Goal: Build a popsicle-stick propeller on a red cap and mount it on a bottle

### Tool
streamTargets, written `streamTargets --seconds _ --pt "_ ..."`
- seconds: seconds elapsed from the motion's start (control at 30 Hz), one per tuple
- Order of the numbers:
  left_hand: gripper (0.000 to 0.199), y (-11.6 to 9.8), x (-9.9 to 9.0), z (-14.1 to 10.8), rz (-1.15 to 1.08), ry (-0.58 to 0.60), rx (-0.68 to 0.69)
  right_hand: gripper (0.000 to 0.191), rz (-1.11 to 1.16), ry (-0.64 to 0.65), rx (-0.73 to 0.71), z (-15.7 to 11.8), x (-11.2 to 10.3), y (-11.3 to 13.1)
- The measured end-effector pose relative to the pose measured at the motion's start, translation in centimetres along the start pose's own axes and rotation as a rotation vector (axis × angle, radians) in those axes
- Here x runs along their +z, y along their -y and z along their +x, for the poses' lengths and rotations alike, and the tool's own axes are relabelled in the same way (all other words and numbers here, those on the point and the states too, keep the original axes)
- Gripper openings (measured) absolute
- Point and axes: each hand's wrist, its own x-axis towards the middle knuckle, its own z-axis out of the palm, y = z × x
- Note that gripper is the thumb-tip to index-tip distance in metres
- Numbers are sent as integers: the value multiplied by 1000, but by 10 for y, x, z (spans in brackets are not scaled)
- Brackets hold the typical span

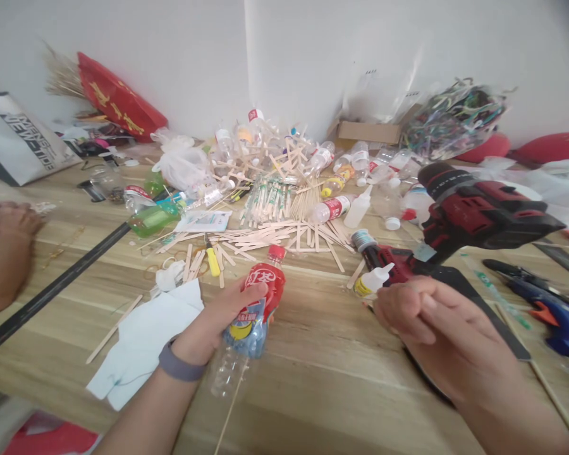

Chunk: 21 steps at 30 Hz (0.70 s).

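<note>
My left hand [234, 309] is wrapped round a clear plastic bottle [258, 309] with a red cap and a red and blue label. The bottle lies tilted, its cap pointing away from me. A thin wooden skewer [231, 411] runs from beneath it toward the front edge. To the right, my right hand [427, 316] is raised with its fingers pressed together; whatever they hold, if anything, is hidden. Just beyond those fingers is a small white glue bottle [373, 280] with a yellow label. Behind it stands a red and black power drill [474, 215].
Craft sticks [265, 237] and empty bottles [332, 207] crowd the middle back. White paper [146, 341] and a long black bar [61, 284] lie left. Another person's hand [12, 221] rests at the far left. A blue glue gun [559, 316] lies right.
</note>
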Motion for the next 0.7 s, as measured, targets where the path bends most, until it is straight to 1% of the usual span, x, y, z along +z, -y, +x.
streamTargets --seconds 0.13,0.23,0.33,0.4,0.5,0.53,0.6,0.63,0.7 --pt "49 -2 0 0 -9 -26 7 19 -11 -100 -26 2 -8 11" --pt "47 -2 -5 0 -44 -80 13 19 2 -194 -49 3 -13 20" --pt "41 -3 -9 1 -71 -123 14 23 52 -302 -87 2 -22 32" --pt "39 -4 -11 1 -78 -135 -5 22 106 -363 -101 2 -29 39" --pt "38 -5 -9 1 -96 -131 -12 31 172 -444 -126 4 -34 43" --pt "38 -4 -8 1 -97 -120 -10 32 177 -451 -133 6 -33 42" --pt "40 -3 -6 1 -86 -90 -5 25 148 -428 -132 8 -26 37" --pt "41 -3 -5 2 -78 -73 -3 22 121 -375 -128 10 -21 34" --pt "44 -1 -4 2 -67 -39 1 23 88 -241 -82 12 -8 25"
